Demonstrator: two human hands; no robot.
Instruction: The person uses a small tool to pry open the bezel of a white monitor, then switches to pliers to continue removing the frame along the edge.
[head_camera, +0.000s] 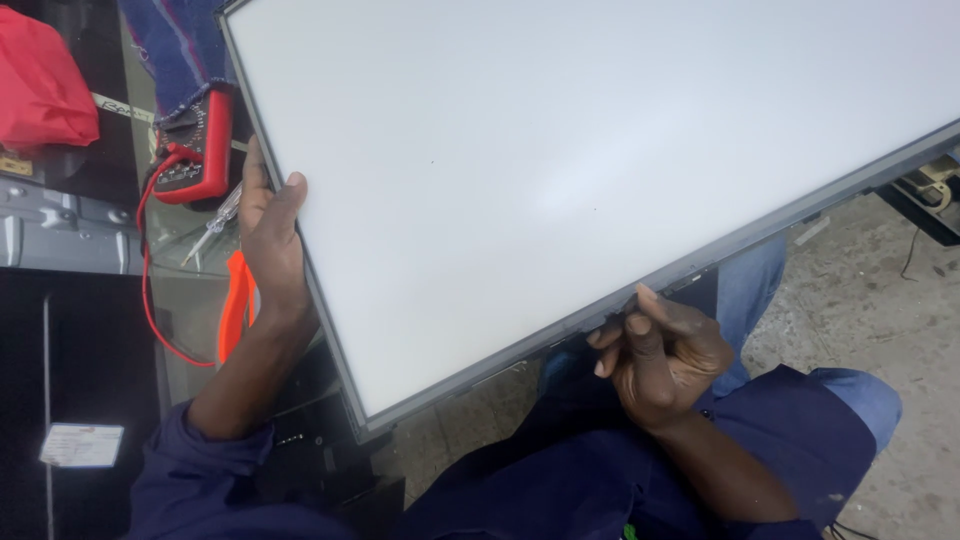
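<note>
Gripping the white panel by two edges, we curl our left hand round its left side and pinch its near frame with our right hand; it is lifted, tilted above the surface, not set down.

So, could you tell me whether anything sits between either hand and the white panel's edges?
Nothing visible does. The left hand already grips the white panel at its left edge, and the right hand touches its lower edge. The red meter and screwdriver lie off to the side.
</note>
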